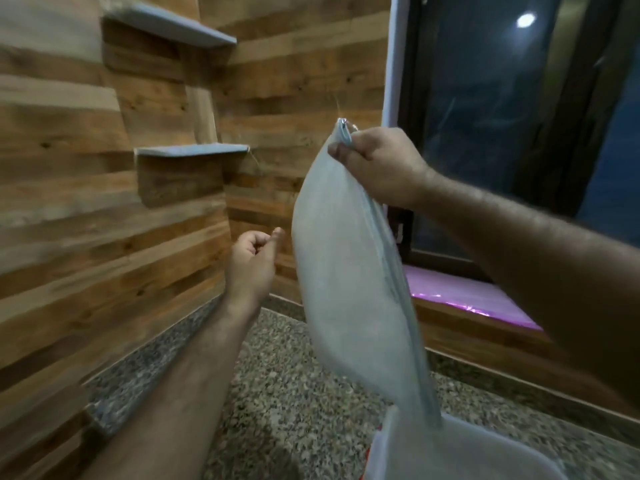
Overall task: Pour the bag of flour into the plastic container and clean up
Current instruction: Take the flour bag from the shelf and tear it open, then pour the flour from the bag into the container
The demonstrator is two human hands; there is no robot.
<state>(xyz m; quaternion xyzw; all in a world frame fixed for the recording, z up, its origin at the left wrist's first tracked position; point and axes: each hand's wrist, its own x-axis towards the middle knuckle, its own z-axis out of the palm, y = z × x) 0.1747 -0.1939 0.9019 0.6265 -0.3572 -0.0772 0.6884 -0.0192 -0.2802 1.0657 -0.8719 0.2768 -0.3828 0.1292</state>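
A pale, translucent flour bag (349, 268) hangs upended over the granite counter. My right hand (377, 161) pinches its top corner high up, near the window. The bag's lower end dips into the clear plastic container (460, 452) at the bottom right of the view. My left hand (252, 261) is held just left of the bag with its fingers curled and nothing in it, not touching the bag. The view is motion-blurred, so I cannot tell whether flour is flowing.
The speckled granite counter (284, 393) runs into a corner of wood-panelled walls. Two small grey corner shelves (194, 150) jut from the wall at the left. A dark window (502, 116) with a purple-lit sill (460, 292) is at the right.
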